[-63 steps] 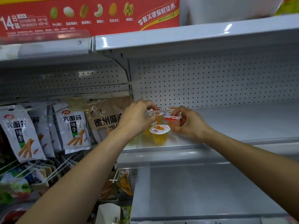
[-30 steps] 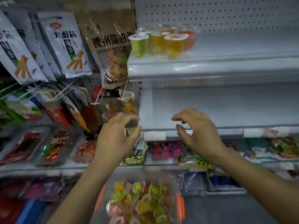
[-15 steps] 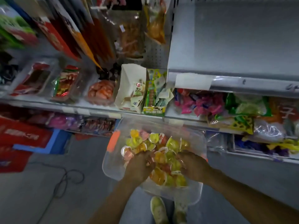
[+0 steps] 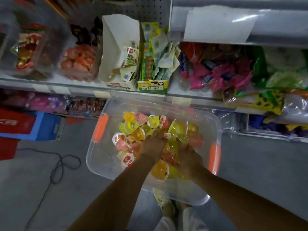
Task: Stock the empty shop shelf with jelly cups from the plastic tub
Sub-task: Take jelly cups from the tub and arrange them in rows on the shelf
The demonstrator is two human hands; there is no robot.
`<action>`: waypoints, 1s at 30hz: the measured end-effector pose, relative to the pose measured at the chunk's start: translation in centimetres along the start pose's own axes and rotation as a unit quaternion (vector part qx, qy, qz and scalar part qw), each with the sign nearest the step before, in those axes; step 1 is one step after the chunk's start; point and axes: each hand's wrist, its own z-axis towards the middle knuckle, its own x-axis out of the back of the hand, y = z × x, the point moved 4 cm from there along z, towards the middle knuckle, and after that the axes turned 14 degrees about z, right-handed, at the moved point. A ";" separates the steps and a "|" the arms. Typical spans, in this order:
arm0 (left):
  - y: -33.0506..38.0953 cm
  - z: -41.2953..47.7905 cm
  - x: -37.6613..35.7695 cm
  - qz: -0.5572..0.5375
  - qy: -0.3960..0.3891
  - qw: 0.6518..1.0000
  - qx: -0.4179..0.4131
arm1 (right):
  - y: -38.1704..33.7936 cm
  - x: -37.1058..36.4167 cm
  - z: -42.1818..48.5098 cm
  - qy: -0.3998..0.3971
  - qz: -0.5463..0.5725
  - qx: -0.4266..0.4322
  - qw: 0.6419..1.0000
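Observation:
A clear plastic tub (image 4: 100, 161) with orange handles sits low in front of me, in the middle of the head view. It holds a heap of jelly cups (image 4: 131, 126) in yellow, orange, pink and green. Both hands are dug into the heap. My left hand (image 4: 154, 145) reaches in from the near side, its fingers curled over cups at the pile's centre. Just to its right, my right hand (image 4: 189, 158) curls round a reddish cup. The fingertips of both hands are hidden among the cups.
A grey shelf edge (image 4: 216, 22) with a label strip juts out at the upper right. Below it a shelf holds open snack cartons (image 4: 120, 52) and bright packets (image 4: 221, 75). A black cable (image 4: 56, 165) lies on the grey floor at left, near a blue crate (image 4: 45, 125).
My hands left the cups on the upper shelf and dropped down into the tub. In the last half second they pushed deeper into the pile and closer together.

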 end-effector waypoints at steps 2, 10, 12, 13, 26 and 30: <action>-0.3 -0.3 0.5 -0.025 0.011 0.999 0.021 | -0.2 0.6 -0.1 0.000 0.023 0.003 1.000; -3.1 -5.2 3.4 -0.426 0.060 0.880 0.199 | -2.2 6.7 -3.5 0.019 0.191 0.015 0.981; -3.5 -6.7 5.0 -0.483 0.068 0.848 0.207 | -3.2 8.8 -4.9 0.041 0.224 0.023 0.973; -3.6 -7.4 6.0 -0.495 0.078 0.841 0.203 | -3.7 9.9 -5.7 0.054 0.238 0.030 0.969; -6.2 -18.2 23.8 -0.378 0.236 0.887 0.119 | -10.4 25.2 -20.1 0.251 0.279 0.221 0.900; -6.2 -21.5 29.9 -0.331 0.291 0.895 0.071 | -12.1 30.0 -24.6 0.298 0.245 0.266 0.883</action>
